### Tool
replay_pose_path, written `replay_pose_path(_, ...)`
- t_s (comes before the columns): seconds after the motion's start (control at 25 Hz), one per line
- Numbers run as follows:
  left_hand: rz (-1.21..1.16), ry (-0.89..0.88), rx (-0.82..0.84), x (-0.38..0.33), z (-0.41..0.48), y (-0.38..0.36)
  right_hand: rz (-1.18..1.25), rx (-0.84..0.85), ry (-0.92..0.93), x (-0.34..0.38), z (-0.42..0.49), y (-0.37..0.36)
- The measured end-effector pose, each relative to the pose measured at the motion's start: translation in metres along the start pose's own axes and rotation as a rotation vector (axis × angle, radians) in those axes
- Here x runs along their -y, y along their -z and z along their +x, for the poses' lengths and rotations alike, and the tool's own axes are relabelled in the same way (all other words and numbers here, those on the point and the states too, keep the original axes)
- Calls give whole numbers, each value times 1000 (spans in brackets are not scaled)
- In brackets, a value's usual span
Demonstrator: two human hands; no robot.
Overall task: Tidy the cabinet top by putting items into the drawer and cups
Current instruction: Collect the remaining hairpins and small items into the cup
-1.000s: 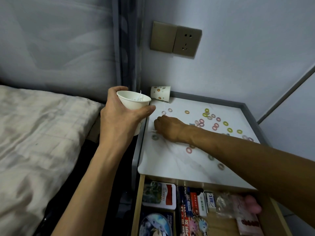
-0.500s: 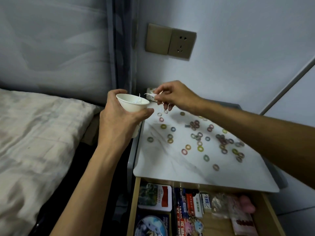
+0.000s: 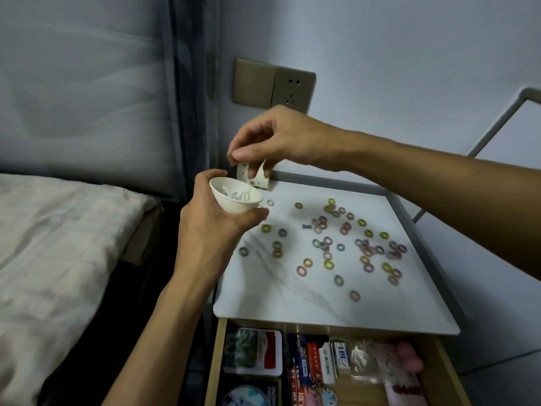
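- On the cabinet top (image 3: pixel 292 306), coloured rings (image 3: pixel 339 247) lie scattered. A spotted cup (image 3: pixel 259 180) lies on its side at the back edge, partly hidden by the right hand (image 3: pixel 278 142). Below, the drawer (image 3: pixel 442 364) stands open and packed.
- The white cup (image 3: pixel 238 202), tilted and with small white pieces (image 3: pixel 234 195) inside, sits just under the right fingertips (image 3: pixel 234 155).
- The left hand (image 3: pixel 210 230) grips the white cup. The right thumb and forefinger meet; I cannot tell whether they pinch anything.

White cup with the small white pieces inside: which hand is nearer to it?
Left. The left hand grips the white cup around its side; the right hand hovers just above its rim, apart.
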State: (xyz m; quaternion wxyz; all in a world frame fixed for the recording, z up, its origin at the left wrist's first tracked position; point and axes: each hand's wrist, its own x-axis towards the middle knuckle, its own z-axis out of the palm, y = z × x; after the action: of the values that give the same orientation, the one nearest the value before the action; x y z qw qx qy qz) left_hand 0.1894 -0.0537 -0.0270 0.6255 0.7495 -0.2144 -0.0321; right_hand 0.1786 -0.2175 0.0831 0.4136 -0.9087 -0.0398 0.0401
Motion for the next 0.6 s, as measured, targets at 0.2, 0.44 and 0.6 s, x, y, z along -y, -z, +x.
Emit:
replay_pose_path(0.2,-30,-14,-85,3,5,7,64,-275,-161,-64,10,5)
replay_pose_path(0.44,-76,27,-218,10,14,21,-460,-407,-618,-172,45,-46)
replay_pose_path(0.6,-49,25,-206,16,19,24,-382,-625,-804,-188,73,-66)
